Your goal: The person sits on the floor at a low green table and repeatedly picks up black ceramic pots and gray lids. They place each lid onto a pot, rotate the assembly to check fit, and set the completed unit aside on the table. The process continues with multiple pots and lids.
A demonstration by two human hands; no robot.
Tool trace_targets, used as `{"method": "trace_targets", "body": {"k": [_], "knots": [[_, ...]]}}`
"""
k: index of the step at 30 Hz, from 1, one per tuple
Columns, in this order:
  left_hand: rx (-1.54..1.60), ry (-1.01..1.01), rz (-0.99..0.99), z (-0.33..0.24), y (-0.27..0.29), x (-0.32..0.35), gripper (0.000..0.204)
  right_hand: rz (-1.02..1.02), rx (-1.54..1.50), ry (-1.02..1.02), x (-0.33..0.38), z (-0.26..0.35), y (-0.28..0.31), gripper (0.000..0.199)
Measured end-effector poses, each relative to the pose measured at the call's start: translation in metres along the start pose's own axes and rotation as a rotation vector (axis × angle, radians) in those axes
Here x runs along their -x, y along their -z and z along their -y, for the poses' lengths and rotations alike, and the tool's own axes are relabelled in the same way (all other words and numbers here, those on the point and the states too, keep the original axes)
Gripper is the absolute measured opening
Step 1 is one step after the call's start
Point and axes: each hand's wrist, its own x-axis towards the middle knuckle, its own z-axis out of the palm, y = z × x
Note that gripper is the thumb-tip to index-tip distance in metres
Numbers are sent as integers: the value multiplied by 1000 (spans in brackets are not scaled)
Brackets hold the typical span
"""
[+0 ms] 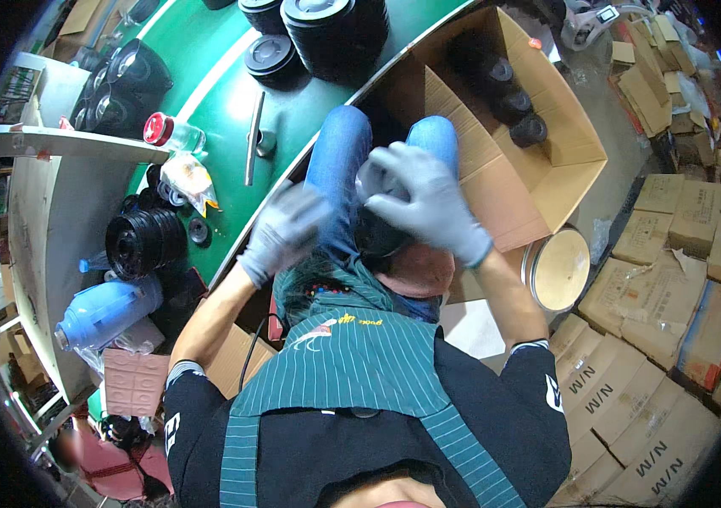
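My right hand (435, 201), in a grey glove, curls its fingers around a dark round part (375, 181) above my lap, between my knees. The part's underside blends into the dark gap between my legs. My left hand (284, 230), gloved the same way, hovers by my left thigh, apart from the part. Motion smears its fingers, so their pose is unclear. Ahead on the green table (223, 95) stand a tall stack of black discs (337, 42) and a lower stack (270, 57). A metal rod (254, 140) lies nearer, on the left.
An open cardboard box (576, 161) at my right holds several dark round parts (528, 130). Behind it is a round drum (562, 269); closed cartons (640, 292) fill the far right. A red-lidded jar (184, 135), a plastic bag (188, 180) and black reels (144, 243) sit left.
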Motion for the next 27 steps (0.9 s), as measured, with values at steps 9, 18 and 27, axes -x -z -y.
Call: {"method": "trace_targets", "body": {"k": [9, 18, 27], "knots": [[165, 813, -363, 133, -31, -34, 57, -263, -702, -266, 4, -4, -55, 64], [488, 138, 108, -18, 82, -112, 61, -336, -1519, -620, -27, -40, -31, 48], [0, 278, -137, -92, 62, -114, 97, -95, -1539, -132, -35, -87, -63, 49]]}}
